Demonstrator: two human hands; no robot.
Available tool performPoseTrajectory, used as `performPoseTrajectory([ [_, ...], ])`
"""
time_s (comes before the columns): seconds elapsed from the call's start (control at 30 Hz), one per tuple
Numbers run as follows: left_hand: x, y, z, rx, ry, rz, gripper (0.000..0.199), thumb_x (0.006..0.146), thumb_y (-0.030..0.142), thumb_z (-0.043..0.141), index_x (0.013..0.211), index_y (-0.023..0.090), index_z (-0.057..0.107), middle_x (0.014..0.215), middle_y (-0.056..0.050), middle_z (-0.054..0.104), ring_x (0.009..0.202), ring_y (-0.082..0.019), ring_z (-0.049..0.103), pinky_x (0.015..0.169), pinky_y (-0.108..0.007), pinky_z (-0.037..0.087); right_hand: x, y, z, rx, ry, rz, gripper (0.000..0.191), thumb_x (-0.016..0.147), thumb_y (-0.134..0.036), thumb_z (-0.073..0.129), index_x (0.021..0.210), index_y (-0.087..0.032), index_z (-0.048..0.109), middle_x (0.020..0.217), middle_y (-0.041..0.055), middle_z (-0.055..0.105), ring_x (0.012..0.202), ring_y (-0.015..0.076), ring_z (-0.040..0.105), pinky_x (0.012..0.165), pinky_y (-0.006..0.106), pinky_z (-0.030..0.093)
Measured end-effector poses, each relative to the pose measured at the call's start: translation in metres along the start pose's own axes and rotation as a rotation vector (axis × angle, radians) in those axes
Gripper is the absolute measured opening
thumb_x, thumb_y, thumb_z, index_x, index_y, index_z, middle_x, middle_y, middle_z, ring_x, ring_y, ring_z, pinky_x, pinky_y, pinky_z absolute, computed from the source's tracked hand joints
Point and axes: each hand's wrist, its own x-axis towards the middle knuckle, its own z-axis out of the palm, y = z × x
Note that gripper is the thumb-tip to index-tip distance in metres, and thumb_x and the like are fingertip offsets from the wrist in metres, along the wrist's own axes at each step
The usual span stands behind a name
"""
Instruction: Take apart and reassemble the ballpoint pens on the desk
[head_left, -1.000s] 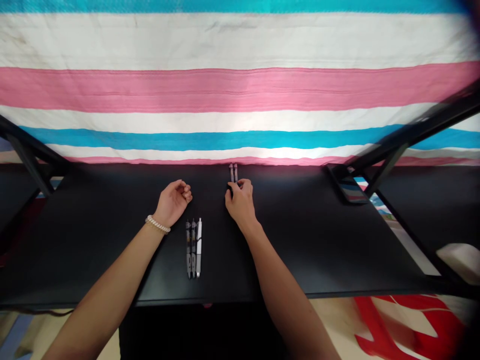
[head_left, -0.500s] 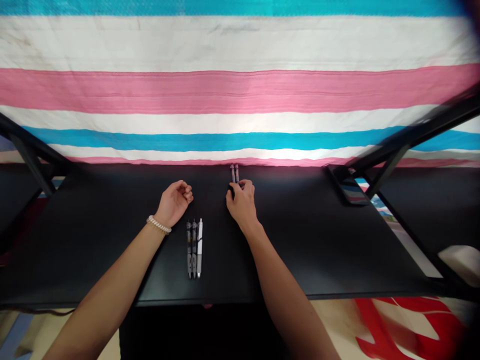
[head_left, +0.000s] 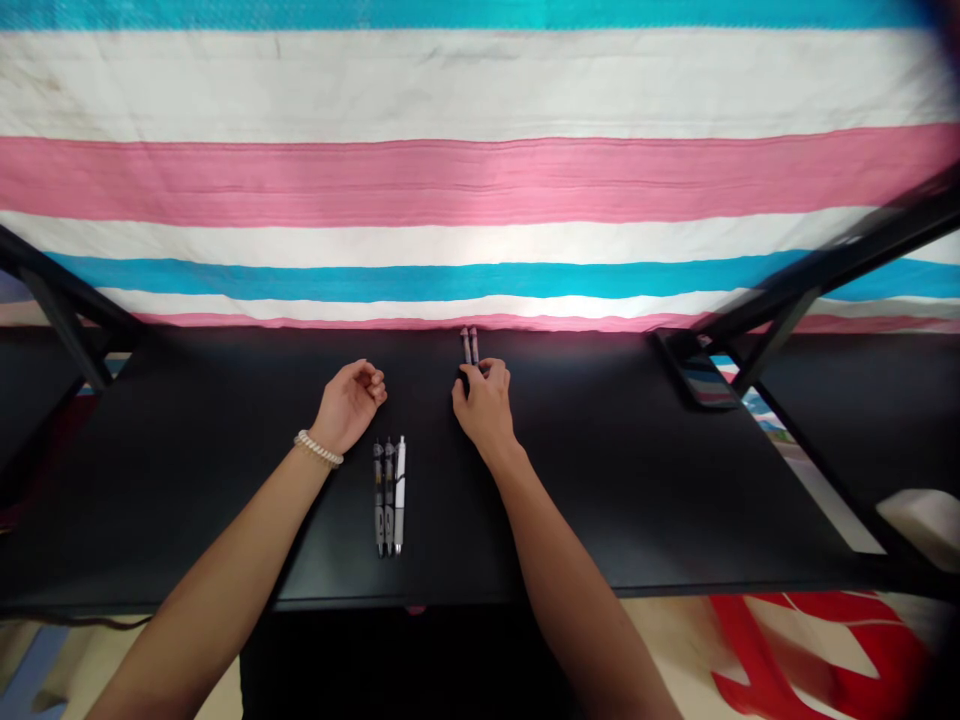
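Two dark pens lie side by side near the back edge of the black table. The fingers of my right hand are closed over their near ends, which they hide. My left hand rests palm turned inward with its fingers curled, and nothing shows in it. A coiled pale band circles that wrist. Between my forearms, closer to the front edge, a row of three pens lies upright in view: two dark and grey ones and, at their right, a white and grey one.
A dark phone lies at the back right beside a black slanted frame bar. Another frame stands at the left. Behind the table hangs a striped sheet. A white object is at the far right.
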Motion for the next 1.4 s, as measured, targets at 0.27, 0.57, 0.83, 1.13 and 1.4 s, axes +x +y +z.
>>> performPoseTrajectory([
  [0.27,-0.001,0.0,-0.001,-0.007,-0.011,0.003,0.015,0.081,0.023,0.062,0.069,0.015,0.06,0.067,-0.001,0.052,0.058,-0.009,0.049,0.057,-0.022,0.044,0.0,0.0,0.0,0.008,-0.005,0.003,0.032,0.088,-0.02,0.048,0.112,-0.012,0.069,0.114,0.019,0.046,0.103,0.0296,0.048,0.094,0.05,0.046],
  [0.57,-0.001,0.0,-0.001,0.009,-0.017,0.001,0.014,0.08,0.024,0.063,0.07,0.016,0.059,0.068,-0.001,0.051,0.057,-0.009,0.048,0.057,-0.022,0.044,0.0,-0.003,-0.003,-0.003,-0.014,0.023,0.042,0.086,-0.019,0.05,0.127,-0.013,0.059,0.115,0.0186,0.047,0.104,0.0301,0.048,0.095,0.05,0.045],
  [0.83,-0.001,0.003,0.0,0.008,-0.043,-0.023,0.02,0.081,0.024,0.063,0.066,0.016,0.053,0.06,0.003,0.044,0.05,-0.007,0.041,0.052,-0.021,0.039,-0.001,-0.01,-0.013,-0.012,0.076,0.043,0.056,0.082,-0.025,0.056,0.132,-0.002,0.043,0.121,0.0257,0.049,0.113,0.0342,0.047,0.096,0.049,0.042],
  [1.13,-0.003,0.014,-0.001,0.035,0.0,-0.136,0.051,0.086,0.028,0.058,0.057,0.022,0.017,0.046,0.009,0.011,0.035,-0.005,0.012,0.036,-0.023,0.016,-0.065,-0.066,-0.058,0.333,-0.536,-0.077,0.007,0.088,-0.021,0.057,0.093,-0.022,0.061,0.063,-0.0049,0.058,0.053,0.0108,0.051,0.056,0.023,0.032],
  [1.4,-0.003,0.013,-0.002,0.052,-0.003,-0.148,0.053,0.084,0.028,0.061,0.057,0.022,0.017,0.045,0.009,0.013,0.034,-0.005,0.013,0.036,-0.023,0.015,-0.111,-0.072,-0.072,0.38,-0.68,-0.133,0.02,0.088,-0.013,0.054,0.1,-0.022,0.067,0.072,-0.0021,0.065,0.059,0.0111,0.056,0.06,0.022,0.037],
])
